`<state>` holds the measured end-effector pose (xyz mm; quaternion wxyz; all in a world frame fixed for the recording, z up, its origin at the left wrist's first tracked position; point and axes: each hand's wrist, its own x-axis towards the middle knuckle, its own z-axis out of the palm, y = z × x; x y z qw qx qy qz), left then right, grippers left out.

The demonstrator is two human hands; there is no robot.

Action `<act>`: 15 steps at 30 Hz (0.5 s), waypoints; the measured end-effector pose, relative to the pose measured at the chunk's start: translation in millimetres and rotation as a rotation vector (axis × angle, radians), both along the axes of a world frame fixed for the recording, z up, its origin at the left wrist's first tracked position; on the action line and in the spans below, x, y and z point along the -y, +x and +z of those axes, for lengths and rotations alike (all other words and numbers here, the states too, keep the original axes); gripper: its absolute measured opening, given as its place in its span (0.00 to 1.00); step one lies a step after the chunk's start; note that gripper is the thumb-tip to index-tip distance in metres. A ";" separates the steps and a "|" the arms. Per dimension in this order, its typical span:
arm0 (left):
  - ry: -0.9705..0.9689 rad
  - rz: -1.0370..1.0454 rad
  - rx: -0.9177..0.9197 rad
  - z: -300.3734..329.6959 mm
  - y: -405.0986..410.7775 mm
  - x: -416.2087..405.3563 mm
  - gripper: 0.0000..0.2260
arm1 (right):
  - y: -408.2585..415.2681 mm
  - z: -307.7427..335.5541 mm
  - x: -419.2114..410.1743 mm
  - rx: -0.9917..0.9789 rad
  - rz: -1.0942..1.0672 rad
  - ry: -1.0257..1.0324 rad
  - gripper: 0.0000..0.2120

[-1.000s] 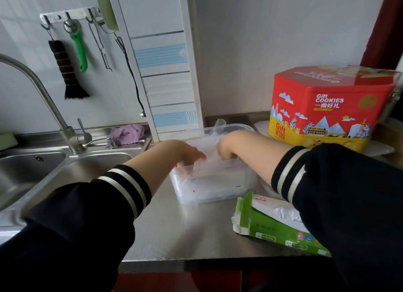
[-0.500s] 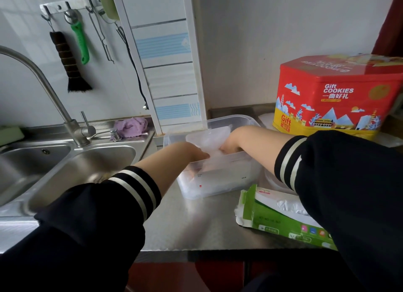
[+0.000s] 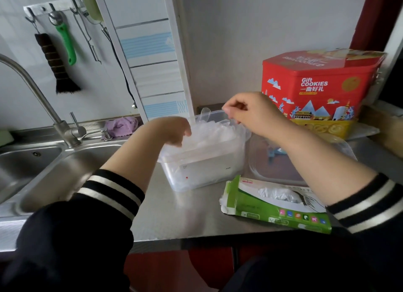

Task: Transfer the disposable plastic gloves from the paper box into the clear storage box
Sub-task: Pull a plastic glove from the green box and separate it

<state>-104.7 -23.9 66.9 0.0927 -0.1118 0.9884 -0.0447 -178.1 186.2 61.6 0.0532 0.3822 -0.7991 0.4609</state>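
The clear storage box (image 3: 202, 171) stands mid-counter, filled to the rim with crumpled clear plastic gloves (image 3: 211, 134). My left hand (image 3: 172, 130) rests on the gloves at the box's left edge, fingers loosely bent downward. My right hand (image 3: 250, 112) is raised over the box's far right corner, thumb and forefinger pinching thin clear glove film that hangs to the box. The green-and-white paper box (image 3: 261, 208) lies torn open at the counter's front right, with gloves showing in its opening (image 3: 277, 193).
A clear lid (image 3: 283, 173) lies right of the storage box, under my right forearm. A red cookie tin (image 3: 316, 88) stands at the back right. The steel sink (image 3: 43, 171) and faucet (image 3: 32, 91) are on the left, with a purple cloth (image 3: 122, 125) behind.
Both hands were down inside the box pressing the gloves. Now my right hand has lifted up and to the right, and my left hand has moved to the box's left edge.
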 end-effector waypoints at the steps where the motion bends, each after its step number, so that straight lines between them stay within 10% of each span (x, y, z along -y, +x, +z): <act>1: -0.022 -0.006 -0.137 5.6 5.8 -5.4 0.23 | 4.3 -4.1 -8.3 0.035 0.001 -0.074 0.04; 5: -0.083 -0.108 -0.514 6.9 24.6 -38.9 0.25 | 23.8 -24.0 -43.9 0.312 0.069 -0.154 0.05; 10: 0.200 -0.394 -0.963 -39.3 42.6 -95.3 0.16 | 32.0 -60.6 -68.1 0.273 0.033 0.265 0.04; 15: 0.615 -0.300 -0.699 -115.7 49.2 -133.1 0.21 | 39.8 -90.1 -75.6 0.251 0.039 0.640 0.09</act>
